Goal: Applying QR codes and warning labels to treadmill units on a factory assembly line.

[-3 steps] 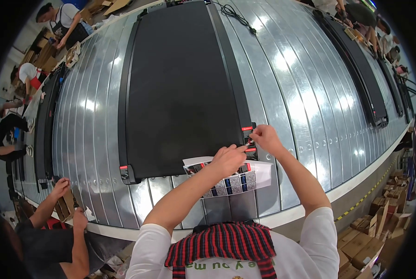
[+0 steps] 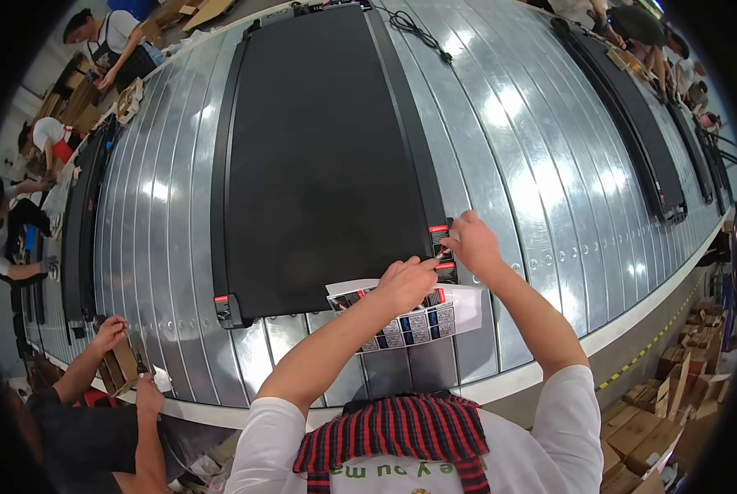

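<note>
A treadmill with a black belt (image 2: pixel 327 173) lies lengthwise before me. My left hand (image 2: pixel 408 284) is closed at its near right corner, over a curled sheet of printed stickers (image 2: pixel 422 328). The sheet seems gripped under that hand, though its palm hides the hold. My right hand (image 2: pixel 475 245) pinches just beside the left fingertips, at a small label (image 2: pixel 439 237) with a red top edge. What sits between the right fingertips is too small to make out. A similar label (image 2: pixel 222 305) is on the treadmill's near left end cap (image 2: pixel 235 313).
The treadmill rests on a ridged metal conveyor (image 2: pixel 516 247). A coiled black cable (image 2: pixel 413 29) lies by its far end. Other treadmills (image 2: pixel 623 115) stand to the right and left. At lower left, a co-worker's hand (image 2: pixel 109 333) is near. Cardboard boxes (image 2: pixel 644 428) pile up at lower right.
My right hand has shifted slightly, its back tilting upward, while the left stays nearly still. The co-worker's hands at lower left have moved a little to the right.
</note>
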Demonstrator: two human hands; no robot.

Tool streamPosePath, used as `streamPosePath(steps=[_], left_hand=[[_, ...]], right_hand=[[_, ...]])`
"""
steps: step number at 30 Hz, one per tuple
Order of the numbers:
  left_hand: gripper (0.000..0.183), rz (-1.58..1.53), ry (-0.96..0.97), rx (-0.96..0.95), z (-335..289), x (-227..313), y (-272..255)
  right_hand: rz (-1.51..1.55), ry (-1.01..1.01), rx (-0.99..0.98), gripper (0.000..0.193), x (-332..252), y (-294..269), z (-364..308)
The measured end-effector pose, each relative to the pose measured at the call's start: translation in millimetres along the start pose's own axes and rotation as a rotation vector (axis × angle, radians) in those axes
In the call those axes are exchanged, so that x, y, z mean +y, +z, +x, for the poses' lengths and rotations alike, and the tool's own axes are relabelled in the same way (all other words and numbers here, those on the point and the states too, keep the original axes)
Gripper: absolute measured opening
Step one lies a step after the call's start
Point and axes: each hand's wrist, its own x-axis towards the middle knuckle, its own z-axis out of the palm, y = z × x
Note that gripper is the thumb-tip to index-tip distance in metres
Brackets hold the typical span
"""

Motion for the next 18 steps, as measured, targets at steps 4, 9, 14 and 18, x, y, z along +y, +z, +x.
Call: streamPosePath(steps=[4,9,14,18], left_hand=[[0.018,0.025,-0.006,-0.03,0,-1,1],[0.018,-0.019,0.009,-0.023,0,-5,2],[0.018,-0.024,0.073,0.009,-17,-4,-3],[0.013,-0.042,0.098,-0.017,-77,10,-10]], right_hand=[[0.133,0.267,-0.11,0.061,6,3,-1],[0.576,0.472,-0.18,0.076,17,34,11],[0.605,0.615,-0.073,0.07,13,38,28],[0.521,0.525,-0.057,0.057,3,35,8]])
